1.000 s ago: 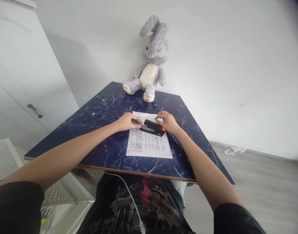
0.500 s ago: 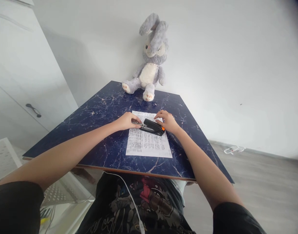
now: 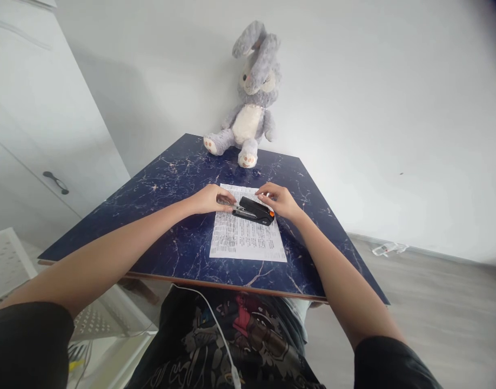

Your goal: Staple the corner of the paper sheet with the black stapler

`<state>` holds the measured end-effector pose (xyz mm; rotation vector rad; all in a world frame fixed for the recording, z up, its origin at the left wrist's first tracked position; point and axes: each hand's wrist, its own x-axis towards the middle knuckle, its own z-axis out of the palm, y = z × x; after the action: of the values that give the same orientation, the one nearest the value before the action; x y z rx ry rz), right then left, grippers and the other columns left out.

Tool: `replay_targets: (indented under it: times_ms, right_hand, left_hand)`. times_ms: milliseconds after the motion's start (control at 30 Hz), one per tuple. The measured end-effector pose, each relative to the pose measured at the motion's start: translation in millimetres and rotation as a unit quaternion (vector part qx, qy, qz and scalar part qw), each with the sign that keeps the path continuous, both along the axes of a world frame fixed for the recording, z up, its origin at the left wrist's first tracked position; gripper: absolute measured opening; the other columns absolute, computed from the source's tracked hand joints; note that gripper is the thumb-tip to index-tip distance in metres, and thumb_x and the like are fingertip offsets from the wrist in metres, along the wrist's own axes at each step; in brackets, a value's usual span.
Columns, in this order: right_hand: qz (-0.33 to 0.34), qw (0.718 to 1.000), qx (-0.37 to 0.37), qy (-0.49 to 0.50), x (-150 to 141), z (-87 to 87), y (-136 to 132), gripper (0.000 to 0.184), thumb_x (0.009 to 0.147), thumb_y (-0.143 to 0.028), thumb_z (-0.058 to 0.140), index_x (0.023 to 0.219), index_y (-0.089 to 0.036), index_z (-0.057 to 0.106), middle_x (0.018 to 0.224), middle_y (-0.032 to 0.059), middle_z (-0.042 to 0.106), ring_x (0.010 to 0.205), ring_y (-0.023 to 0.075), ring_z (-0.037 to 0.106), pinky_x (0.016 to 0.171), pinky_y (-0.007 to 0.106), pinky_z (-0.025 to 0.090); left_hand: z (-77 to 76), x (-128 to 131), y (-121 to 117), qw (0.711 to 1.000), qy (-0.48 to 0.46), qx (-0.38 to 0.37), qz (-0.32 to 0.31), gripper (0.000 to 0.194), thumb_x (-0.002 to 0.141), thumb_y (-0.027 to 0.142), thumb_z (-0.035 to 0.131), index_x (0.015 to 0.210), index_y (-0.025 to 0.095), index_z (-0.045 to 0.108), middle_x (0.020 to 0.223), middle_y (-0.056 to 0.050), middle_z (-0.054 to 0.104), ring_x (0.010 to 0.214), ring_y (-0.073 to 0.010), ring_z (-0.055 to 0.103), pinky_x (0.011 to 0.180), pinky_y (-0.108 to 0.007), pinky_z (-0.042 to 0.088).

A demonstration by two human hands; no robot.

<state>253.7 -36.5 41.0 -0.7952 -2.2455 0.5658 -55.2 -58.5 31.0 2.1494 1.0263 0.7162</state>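
Observation:
A black stapler (image 3: 254,212) with an orange patch at its right end lies on a printed sheet of paper (image 3: 248,246). Its top arm is raised from the base, and the metal inside shows. My left hand (image 3: 209,199) is closed at the stapler's left end, thumb and fingers pinching a narrow silvery strip (image 3: 227,203) that looks like staples. The strip reaches to the stapler's metal part; whether they are joined is unclear. Just beyond the stapler's right half, my right hand (image 3: 281,201) hovers with loosely bent, parted fingers and no visible object in them.
A grey plush rabbit (image 3: 248,119) sits at the far end of the dark blue marbled table (image 3: 179,173), against the wall. A white cabinet (image 3: 25,119) stands at left. On the floor to the right lies a clear plastic item (image 3: 388,248). A white cable (image 3: 215,319) hangs before me.
My right hand's fingers have shifted slightly away from the stapler's top arm. My left hand has moved very slightly; the stapler and paper stay in place.

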Motion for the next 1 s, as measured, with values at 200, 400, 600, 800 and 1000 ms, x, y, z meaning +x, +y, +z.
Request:
replay_targets:
  times_ms: [200, 400, 600, 800, 1000]
  right_hand:
    - [0.081, 0.989, -0.041, -0.119, -9.5, 10.9, -13.4, 0.042, 0.094, -0.062, 0.069, 0.098, -0.020, 0.071, 0.093, 0.0056, 0.069, 0.081, 0.0197, 0.061, 0.070, 0.032, 0.045]
    - [0.090, 0.986, -0.035, -0.136, -24.1, 9.7, -21.1, 0.038, 0.095, -0.055, 0.068, 0.081, -0.021, 0.059, 0.076, 0.0004, 0.058, 0.070, 0.0170, 0.052, 0.067, 0.032, 0.038]
    - [0.157, 0.984, -0.032, -0.081, -42.7, 13.3, -39.6, 0.034, 0.096, -0.055, 0.067, 0.099, -0.021, 0.067, 0.088, 0.0041, 0.066, 0.079, 0.0210, 0.058, 0.074, 0.034, 0.043]
    - [0.060, 0.997, -0.010, -0.048, -29.2, 21.4, -29.1, 0.034, 0.094, -0.053, 0.070, 0.090, -0.020, 0.064, 0.081, 0.0022, 0.062, 0.073, 0.0179, 0.054, 0.068, 0.032, 0.039]
    - [-0.193, 0.976, 0.016, -0.096, 28.7, 18.2, 10.7, 0.022, 0.089, -0.041, 0.070, 0.088, -0.019, 0.066, 0.080, 0.0060, 0.064, 0.071, 0.0204, 0.055, 0.068, 0.036, 0.039]
  left_hand:
    - [6.4, -19.0, 7.9, 1.000, 0.022, 0.019, 0.000, 0.027, 0.075, 0.034, 0.092, 0.099, 0.025, 0.086, 0.099, -0.007, 0.084, 0.092, -0.0252, 0.079, 0.091, -0.038, 0.062]
    - [10.8, -17.7, 2.8, 1.000, 0.025, 0.004, -0.014, 0.036, 0.071, 0.033, 0.095, 0.104, 0.025, 0.086, 0.097, -0.006, 0.084, 0.092, -0.0256, 0.079, 0.092, -0.038, 0.060]
    - [7.7, 6.4, -18.5, 0.996, -0.030, 0.081, -0.023, 0.047, 0.061, 0.043, 0.100, 0.101, 0.022, 0.084, 0.094, -0.005, 0.082, 0.091, -0.0251, 0.077, 0.088, -0.034, 0.058]
    - [6.2, 23.0, -20.7, 0.991, -0.065, 0.098, 0.067, 0.029, 0.084, 0.043, 0.086, 0.097, 0.019, 0.078, 0.091, -0.005, 0.080, 0.088, -0.0225, 0.075, 0.089, -0.035, 0.056]
    - [-4.0, 23.3, -14.6, 0.984, 0.086, 0.153, 0.028, 0.054, 0.098, 0.050, 0.069, 0.143, 0.021, 0.063, 0.155, -0.015, 0.058, 0.143, -0.0332, 0.053, 0.121, -0.049, 0.039]
